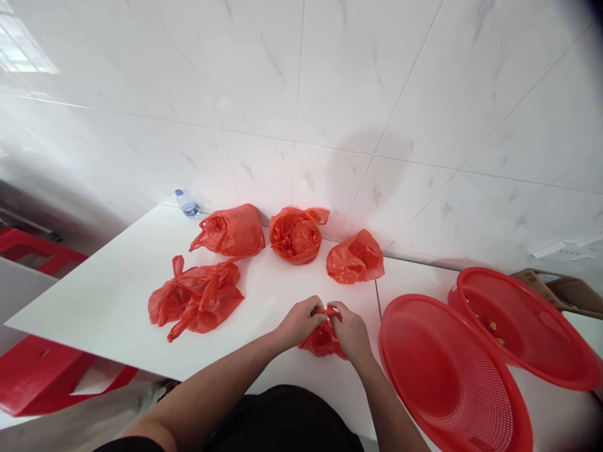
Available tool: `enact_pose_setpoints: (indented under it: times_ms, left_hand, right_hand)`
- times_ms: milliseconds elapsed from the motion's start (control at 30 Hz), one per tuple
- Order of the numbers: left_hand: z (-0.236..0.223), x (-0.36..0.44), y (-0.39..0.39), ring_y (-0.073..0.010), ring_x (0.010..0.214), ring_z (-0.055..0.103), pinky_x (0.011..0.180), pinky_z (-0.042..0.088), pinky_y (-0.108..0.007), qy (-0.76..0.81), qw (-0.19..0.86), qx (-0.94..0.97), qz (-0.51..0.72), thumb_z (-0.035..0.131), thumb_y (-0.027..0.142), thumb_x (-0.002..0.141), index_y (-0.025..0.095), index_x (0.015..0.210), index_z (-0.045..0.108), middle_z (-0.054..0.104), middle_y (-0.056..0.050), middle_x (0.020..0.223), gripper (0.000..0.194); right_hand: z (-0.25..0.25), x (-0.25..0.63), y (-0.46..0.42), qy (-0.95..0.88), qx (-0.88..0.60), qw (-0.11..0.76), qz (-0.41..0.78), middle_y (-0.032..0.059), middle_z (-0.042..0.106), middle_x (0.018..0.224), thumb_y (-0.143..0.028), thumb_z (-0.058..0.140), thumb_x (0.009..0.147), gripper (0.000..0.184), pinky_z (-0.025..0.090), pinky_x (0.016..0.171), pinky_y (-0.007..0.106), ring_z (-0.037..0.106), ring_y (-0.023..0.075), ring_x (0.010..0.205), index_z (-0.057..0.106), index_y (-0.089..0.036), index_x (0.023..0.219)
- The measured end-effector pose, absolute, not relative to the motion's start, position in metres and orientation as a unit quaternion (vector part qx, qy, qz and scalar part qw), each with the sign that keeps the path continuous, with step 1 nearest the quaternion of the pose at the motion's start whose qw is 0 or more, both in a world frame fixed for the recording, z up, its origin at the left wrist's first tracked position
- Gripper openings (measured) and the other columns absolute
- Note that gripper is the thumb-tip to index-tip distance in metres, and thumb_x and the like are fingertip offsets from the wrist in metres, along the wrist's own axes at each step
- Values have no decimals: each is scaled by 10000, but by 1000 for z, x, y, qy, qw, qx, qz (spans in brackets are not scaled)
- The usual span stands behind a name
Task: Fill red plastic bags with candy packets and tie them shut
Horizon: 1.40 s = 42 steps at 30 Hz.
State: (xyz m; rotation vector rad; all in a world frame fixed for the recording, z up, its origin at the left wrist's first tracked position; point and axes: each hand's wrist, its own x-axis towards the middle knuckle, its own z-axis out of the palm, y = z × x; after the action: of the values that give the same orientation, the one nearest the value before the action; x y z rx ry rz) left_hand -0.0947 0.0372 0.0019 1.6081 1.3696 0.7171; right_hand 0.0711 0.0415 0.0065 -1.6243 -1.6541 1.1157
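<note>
A small red plastic bag (320, 342) lies at the near edge of the white table (117, 289). My left hand (301, 321) and my right hand (351, 333) both grip its top, fingers pinched together around the handles. Several other red plastic bags rest farther back: one (198, 298) to the left, one (233, 231) behind it, an open-topped one (296, 235) in the middle, and one (355, 257) to the right.
Two red plastic baskets (447, 370) (527, 326) stand at the right, the farther one holding a few small items. A small water bottle (187, 204) lies by the white tiled wall. Red stools (42, 370) stand at the left, below the table.
</note>
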Motion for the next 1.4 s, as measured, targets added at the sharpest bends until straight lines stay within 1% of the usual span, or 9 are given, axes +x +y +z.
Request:
enact_pose_setpoints:
  times_ms: [167, 367, 700, 800, 933, 1033, 1133, 1267, 1400]
  left_hand:
    - [-3, -103, 37, -152, 726, 550, 669, 414, -257, 563, 402, 672, 266, 552, 210, 771, 210, 747, 574, 610, 23, 757, 32]
    - [-15, -132, 21, -180, 841, 567, 818, 403, -297, 571, 353, 705, 228, 637, 151, 739, 196, 626, 571, 630, -14, 824, 138]
    - [-49, -187, -20, -213, 882, 594, 796, 456, -335, 662, 323, 656, 164, 573, 182, 781, 199, 822, 634, 644, -42, 898, 76]
    - [-53, -161, -8, -240, 1172, 517, 997, 415, -359, 622, 331, 681, 199, 668, 258, 734, 218, 1220, 556, 574, -82, 1253, 500]
    - [-64, -112, 13, -397, 1415, 210, 1113, 267, -546, 556, 343, 746, 130, 845, 334, 515, 287, 1458, 338, 244, -128, 1567, 1071]
    - [-71, -95, 23, -415, 1415, 202, 1066, 318, -563, 536, 316, 780, 67, 764, 233, 611, 318, 1367, 480, 222, -81, 1588, 812]
    - [-64, -111, 31, -288, 1286, 441, 1018, 406, -419, 535, 293, 789, 77, 525, 139, 799, 276, 1144, 649, 463, -47, 1455, 392]
    - [-38, -173, 36, -216, 1094, 570, 995, 424, -362, 595, 217, 768, 93, 414, 60, 826, 217, 1053, 682, 615, -67, 1277, 385]
    - [-14, -235, 28, -327, 1214, 506, 939, 459, -463, 727, 49, 684, 21, 438, 5, 765, 164, 1240, 598, 534, -147, 1372, 526]
  right_hand:
    - [-1, 69, 40, -490, -484, 339, 641, 71, 713, 994, -321, 558, 751, 343, 500, 772, 337, 651, 218, 861, 679, -189, 1044]
    - [-38, 78, 40, -515, -644, 318, 469, 68, 726, 868, -322, 494, 738, 261, 510, 759, 334, 664, 230, 816, 694, -194, 847]
    - [-90, 127, 31, -547, -716, 292, 322, 120, 668, 1034, -361, 429, 793, 380, 457, 881, 361, 614, 257, 970, 673, -167, 1010]
    - [-94, 134, 31, -528, -710, 281, 370, 142, 635, 1155, -460, 477, 811, 606, 480, 860, 371, 617, 269, 1003, 497, -138, 1324]
    - [-96, 121, 17, -531, -665, 272, 450, 129, 654, 1169, -497, 541, 792, 558, 475, 915, 377, 610, 281, 1068, 586, -158, 1232]
    - [-94, 112, 4, -542, -601, 277, 518, 108, 615, 1273, -462, 567, 800, 519, 434, 1002, 373, 564, 256, 1176, 595, -184, 1238]
    - [-85, 123, -3, -506, -607, 289, 540, 134, 594, 1295, -455, 593, 794, 539, 430, 1004, 399, 554, 269, 1192, 581, -180, 1258]
    - [-62, 160, -5, -448, -615, 315, 567, 137, 642, 1204, -476, 601, 792, 495, 473, 927, 410, 593, 279, 1127, 609, -185, 1192]
    - [-37, 192, 6, -411, -627, 342, 567, 128, 677, 1100, -501, 623, 768, 508, 501, 849, 400, 636, 279, 1025, 618, -180, 1161]
